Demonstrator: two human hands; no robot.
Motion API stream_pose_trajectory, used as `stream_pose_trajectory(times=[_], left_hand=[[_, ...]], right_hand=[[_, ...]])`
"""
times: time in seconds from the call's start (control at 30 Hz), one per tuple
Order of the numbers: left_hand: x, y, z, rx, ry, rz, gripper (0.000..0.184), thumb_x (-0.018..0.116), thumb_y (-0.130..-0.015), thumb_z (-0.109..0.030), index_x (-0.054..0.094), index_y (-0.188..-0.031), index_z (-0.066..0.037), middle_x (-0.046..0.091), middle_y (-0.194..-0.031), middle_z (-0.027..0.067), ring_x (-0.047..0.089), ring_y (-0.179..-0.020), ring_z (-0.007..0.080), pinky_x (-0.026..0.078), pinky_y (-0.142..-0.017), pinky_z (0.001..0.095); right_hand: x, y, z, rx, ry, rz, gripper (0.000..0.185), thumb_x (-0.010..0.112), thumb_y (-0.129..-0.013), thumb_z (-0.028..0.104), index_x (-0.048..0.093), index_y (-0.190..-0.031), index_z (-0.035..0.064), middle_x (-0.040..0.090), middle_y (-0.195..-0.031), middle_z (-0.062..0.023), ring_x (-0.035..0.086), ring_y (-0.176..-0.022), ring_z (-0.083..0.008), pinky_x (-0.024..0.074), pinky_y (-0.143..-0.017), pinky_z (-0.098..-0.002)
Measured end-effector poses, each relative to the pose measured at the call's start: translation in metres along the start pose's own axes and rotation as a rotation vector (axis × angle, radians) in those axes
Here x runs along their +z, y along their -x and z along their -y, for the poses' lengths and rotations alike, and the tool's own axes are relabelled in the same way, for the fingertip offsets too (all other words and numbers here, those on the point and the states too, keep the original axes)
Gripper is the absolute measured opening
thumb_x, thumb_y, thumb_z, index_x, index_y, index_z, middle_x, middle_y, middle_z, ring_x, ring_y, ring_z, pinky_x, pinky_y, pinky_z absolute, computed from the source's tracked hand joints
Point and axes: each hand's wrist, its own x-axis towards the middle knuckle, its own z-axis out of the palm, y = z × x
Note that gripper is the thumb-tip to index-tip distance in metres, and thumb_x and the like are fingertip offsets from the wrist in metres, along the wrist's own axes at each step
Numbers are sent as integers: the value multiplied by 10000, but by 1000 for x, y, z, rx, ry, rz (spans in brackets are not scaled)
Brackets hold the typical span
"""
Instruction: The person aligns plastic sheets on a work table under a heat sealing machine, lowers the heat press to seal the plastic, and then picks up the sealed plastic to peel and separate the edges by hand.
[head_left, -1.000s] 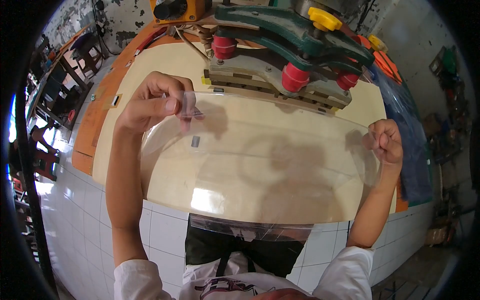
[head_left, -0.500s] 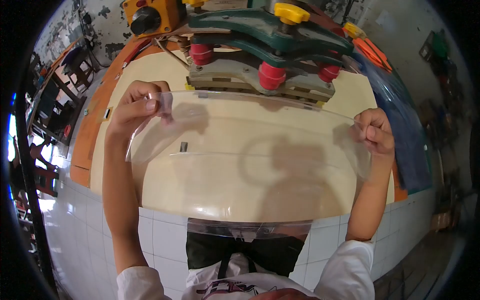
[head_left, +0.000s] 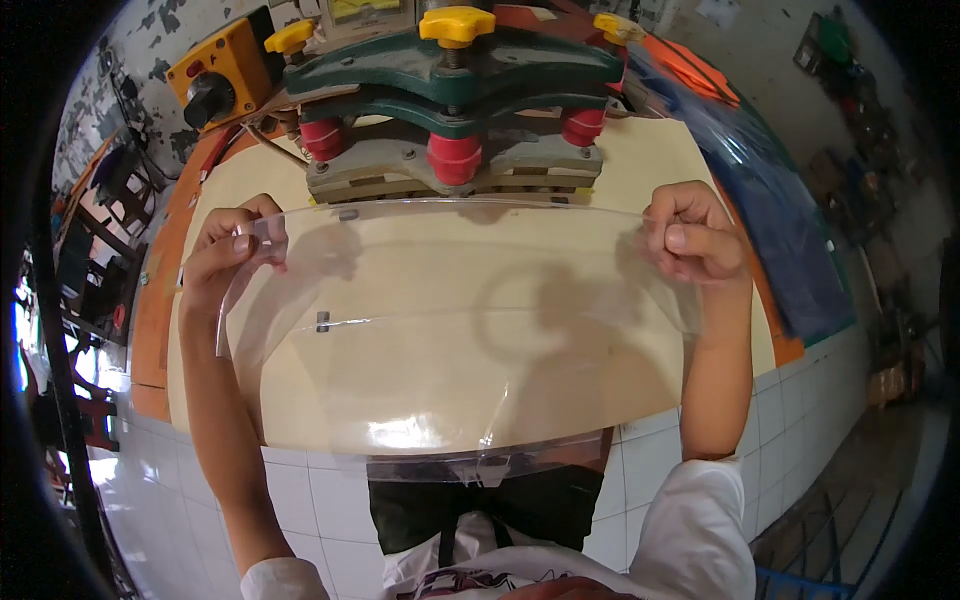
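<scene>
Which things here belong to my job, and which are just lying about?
In the job:
clear plastic sheet, pinched by left hand and right hand
probably green press, just beyond it

Apparently lying about:
blue plastic sheeting, right
orange piece near it

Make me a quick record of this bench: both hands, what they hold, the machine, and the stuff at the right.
Left hand: pinches clear sheet's left end
Right hand: grips its right end
Clear sheet: reaches past cream tabletop's near edge
Machine: green, yellow knobs on top
Right side: dark blue sheeting
</scene>
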Motion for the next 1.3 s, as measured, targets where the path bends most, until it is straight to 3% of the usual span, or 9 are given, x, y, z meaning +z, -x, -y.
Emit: stream_pose_trajectory(times=[0.2,0.33,0.43,0.7,1.13,1.3], left_hand=[[-9,-1,6,28,-35,41,240,679,-744,-241,573,-640,-53,561,-813,128,572,-671,222,527,-783,411],[-2,0,2,35,-60,32,248,677,-744,-248,571,-634,-53,554,-780,127,566,-655,217,530,-783,405],[-1,0,3,25,-75,32,250,671,-747,-247,570,-634,-48,553,-772,125,564,-662,216,532,-800,408],[0,-1,5,11,-109,66,286,661,-787,-268,582,-651,-29,561,-784,118,612,-799,242,456,-687,334],[7,-3,6,15,-106,61,233,670,-802,-236,642,-736,-15,594,-805,117,594,-731,211,468,-695,332],[8,-2,5,9,-63,-1,197,662,-813,-195,675,-810,2,620,-798,125,582,-710,207,454,-633,311]], right_hand=[[2,-4,-1,-10,87,-36,165,642,-796,164,618,-796,1,595,-630,-49,493,-495,-65,348,-440,-206],[3,-7,2,72,379,-137,131,636,-824,145,647,-836,15,636,-727,-30,536,-588,-53,380,-490,-202],[6,-10,3,137,421,-185,114,652,-830,138,663,-856,28,654,-778,-15,548,-631,-47,387,-504,-199],[4,-12,-5,145,420,-198,96,651,-839,96,671,-884,14,646,-767,-13,533,-614,-41,392,-520,-188],[3,-16,-10,140,400,-143,104,618,-862,40,665,-936,-18,627,-721,-25,571,-637,-74,454,-577,-222],[2,-16,-11,169,424,-229,88,600,-862,35,658,-892,-24,621,-710,-27,555,-615,-77,439,-566,-220]])
